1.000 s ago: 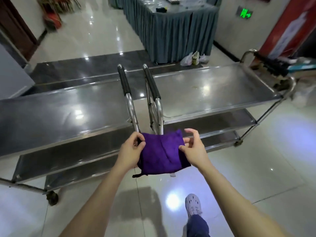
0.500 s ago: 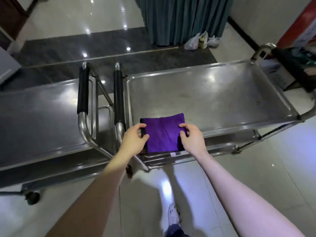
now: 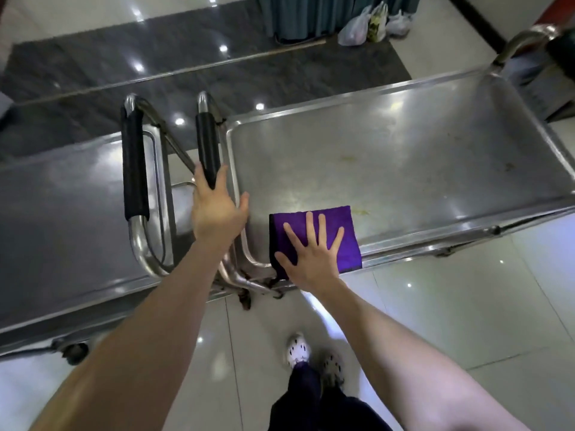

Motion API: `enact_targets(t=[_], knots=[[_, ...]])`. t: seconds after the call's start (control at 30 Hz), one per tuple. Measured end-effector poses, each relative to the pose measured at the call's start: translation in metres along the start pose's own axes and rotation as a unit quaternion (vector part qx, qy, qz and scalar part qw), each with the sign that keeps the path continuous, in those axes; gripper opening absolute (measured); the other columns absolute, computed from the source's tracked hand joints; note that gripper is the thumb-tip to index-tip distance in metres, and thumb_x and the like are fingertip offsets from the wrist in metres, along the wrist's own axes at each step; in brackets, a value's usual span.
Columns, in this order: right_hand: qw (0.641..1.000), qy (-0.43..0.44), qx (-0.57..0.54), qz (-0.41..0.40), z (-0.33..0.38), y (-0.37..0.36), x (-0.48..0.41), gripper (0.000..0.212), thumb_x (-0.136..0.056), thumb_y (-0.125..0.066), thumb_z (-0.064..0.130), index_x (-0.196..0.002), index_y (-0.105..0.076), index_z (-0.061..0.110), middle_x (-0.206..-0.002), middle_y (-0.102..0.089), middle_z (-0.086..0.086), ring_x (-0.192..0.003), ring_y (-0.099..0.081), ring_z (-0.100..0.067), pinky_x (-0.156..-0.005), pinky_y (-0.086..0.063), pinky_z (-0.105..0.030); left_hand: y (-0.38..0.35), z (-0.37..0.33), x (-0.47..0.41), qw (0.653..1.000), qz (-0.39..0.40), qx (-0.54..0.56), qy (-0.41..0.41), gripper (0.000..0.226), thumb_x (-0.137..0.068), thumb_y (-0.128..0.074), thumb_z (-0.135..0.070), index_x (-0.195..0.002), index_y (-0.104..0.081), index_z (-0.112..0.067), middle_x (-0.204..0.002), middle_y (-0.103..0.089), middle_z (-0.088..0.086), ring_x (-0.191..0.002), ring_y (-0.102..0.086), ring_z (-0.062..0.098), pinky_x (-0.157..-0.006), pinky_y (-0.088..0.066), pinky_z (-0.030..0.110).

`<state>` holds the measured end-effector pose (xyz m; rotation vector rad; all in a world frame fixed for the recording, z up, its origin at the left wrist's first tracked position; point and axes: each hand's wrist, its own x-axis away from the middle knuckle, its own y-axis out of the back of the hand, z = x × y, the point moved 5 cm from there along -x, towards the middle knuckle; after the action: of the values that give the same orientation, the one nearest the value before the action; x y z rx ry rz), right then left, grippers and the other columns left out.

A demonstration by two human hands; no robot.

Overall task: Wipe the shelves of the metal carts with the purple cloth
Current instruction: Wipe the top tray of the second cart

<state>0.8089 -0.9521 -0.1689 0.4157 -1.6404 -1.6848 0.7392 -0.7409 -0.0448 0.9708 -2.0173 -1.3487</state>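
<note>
Head view is showing two metal carts (image 3: pixel 68 213) and one purple cloth (image 3: pixel 350 227). Right hand (image 3: pixel 311 256), fingers spread flat, is pressing the cloth onto the right cart (image 3: pixel 404 157)'s top shelf; left hand (image 3: pixel 217 213), open-fingered, is touching its black handle (image 3: pixel 207 144).

We press our right hand (image 3: pixel 311 255) flat, fingers spread, on the purple cloth (image 3: pixel 348 227), which lies at the near left corner of the top shelf (image 3: pixel 404 157) of the right cart (image 3: pixel 451 244). Our left hand (image 3: pixel 217 209) touches the lower end of its black handle (image 3: pixel 207 144). A second cart (image 3: pixel 62 213) stands just beside, on the left.
</note>
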Motion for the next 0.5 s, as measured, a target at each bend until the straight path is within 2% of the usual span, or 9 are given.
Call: enact_targets(t=[0.1,0.2,0.43,0.5], knots=[[1.0,-0.006,0.021,-0.004,0.003,0.0,-0.012,0.079,-0.1,-0.01,0.084,-0.17,0.003,0.049,-0.179,0.019,-0.014,-0.162,0.026,-0.044,-0.118,0.005,-0.083,-0.004,0.0,0.0,0.999,-0.034,0.005,-0.013,0.07,-0.101,-0.065,-0.025,-0.164,-0.035,-0.028,-0.179,-0.008,0.014,-0.143,-0.052,0.041,-0.107,-0.055,0.056],[1.0,0.008,0.014,-0.001,0.017,0.006,-0.025,0.08,-0.099,-0.012,0.085,-0.171,-0.002,0.049,-0.18,0.017,-0.014,-0.162,0.025,-0.044,-0.118,0.005,-0.083,-0.003,-0.001,0.002,0.999,-0.046,-0.009,-0.002,0.073,-0.097,-0.065,-0.011,-0.161,-0.037,-0.028,-0.179,-0.011,0.014,-0.136,-0.058,0.04,-0.1,-0.06,0.054],[0.997,0.075,-0.005,-0.027,0.005,0.013,-0.024,0.085,-0.095,-0.023,0.092,-0.17,-0.016,0.051,-0.182,0.0,-0.011,-0.166,0.01,-0.042,-0.121,0.006,-0.081,0.003,-0.003,0.002,0.999,-0.029,-0.013,0.015,0.073,-0.09,-0.07,-0.01,-0.153,-0.042,-0.031,-0.178,-0.013,0.006,-0.107,-0.07,0.037,-0.088,-0.061,0.051],[0.996,0.084,-0.014,-0.014,-0.002,0.015,-0.025,0.083,-0.096,-0.021,0.091,-0.17,-0.012,0.052,-0.182,0.006,-0.008,-0.166,0.014,-0.039,-0.122,0.007,-0.079,0.006,-0.003,-0.002,1.0,-0.02,-0.012,0.021,0.066,-0.088,-0.072,-0.014,-0.145,-0.045,-0.032,-0.174,-0.019,0.005,-0.097,-0.069,0.038,-0.085,-0.061,0.052]])
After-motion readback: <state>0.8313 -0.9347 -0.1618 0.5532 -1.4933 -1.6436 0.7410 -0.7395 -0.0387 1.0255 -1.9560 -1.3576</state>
